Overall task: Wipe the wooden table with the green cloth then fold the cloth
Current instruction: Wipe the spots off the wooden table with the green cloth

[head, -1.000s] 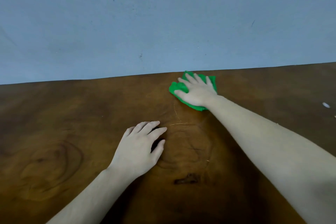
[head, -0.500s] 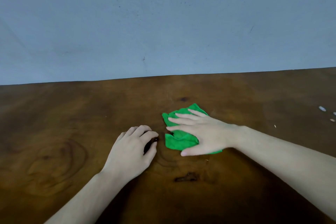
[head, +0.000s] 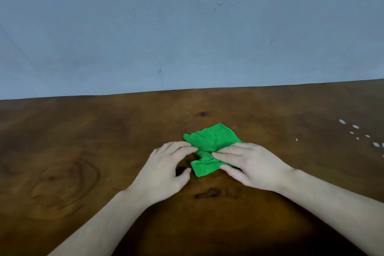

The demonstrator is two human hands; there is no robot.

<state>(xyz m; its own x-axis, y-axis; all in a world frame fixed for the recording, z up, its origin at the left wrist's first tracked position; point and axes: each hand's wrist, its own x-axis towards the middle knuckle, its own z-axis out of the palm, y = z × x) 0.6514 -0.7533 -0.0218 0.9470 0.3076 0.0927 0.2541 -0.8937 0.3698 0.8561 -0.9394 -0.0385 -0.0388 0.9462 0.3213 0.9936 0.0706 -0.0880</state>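
The green cloth [head: 212, 142] lies crumpled on the dark wooden table [head: 83, 151], a little right of centre. My right hand [head: 252, 165] rests on the cloth's right and near part, with straight fingers pointing left across it and the thumb on its lower fold. My left hand [head: 166, 169] lies on the table just left of the cloth, its fingertips touching the cloth's left edge and its thumb apart from the cloth. The part of the cloth under my right hand is hidden.
A blue-grey wall [head: 187, 27] stands along the table's far edge. Several small white and tan specks [head: 355, 133] lie on the wood at the far right. A dark knot [head: 207, 194] marks the wood close in front of my hands.
My right hand dragged the cloth from the table's far edge toward me and stopped beside my left hand. My left fingers reached over to the cloth's edge.
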